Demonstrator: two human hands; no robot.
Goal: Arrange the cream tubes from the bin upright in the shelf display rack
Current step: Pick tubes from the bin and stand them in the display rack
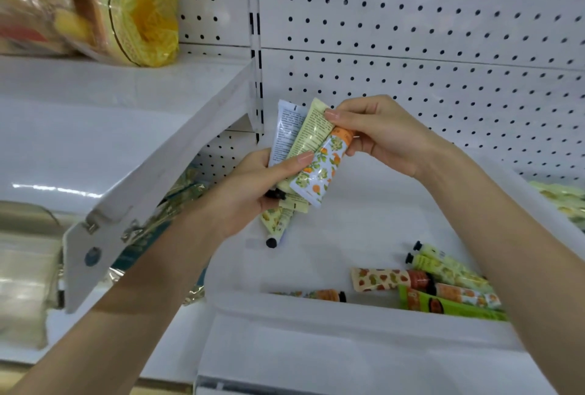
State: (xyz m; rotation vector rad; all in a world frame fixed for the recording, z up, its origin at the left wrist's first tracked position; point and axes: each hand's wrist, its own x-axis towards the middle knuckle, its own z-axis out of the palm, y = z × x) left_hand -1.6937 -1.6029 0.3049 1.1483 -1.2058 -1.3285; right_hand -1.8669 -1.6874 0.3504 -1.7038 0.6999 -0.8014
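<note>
Bin wall (332, 309) closest, loose tubes (443, 280) inside, below right hand (383, 138). Fanned bunch of tubes (304, 131) clamped in left hand (250, 195) so several go up at once; right hand pinches orange-print tube (319, 173) by cap end, prob squaring it w/ bunch. Rack not in shot.

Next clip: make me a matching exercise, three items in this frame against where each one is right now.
Items:
1. orange-print tube
2. strawberry-print tube
3. yellow bag

Places:
A. on the upper shelf
B. lying in the bin
C. pinched by the right hand, against the tubes that the left hand grips

Pairs: 1-C, 2-B, 3-A
</note>
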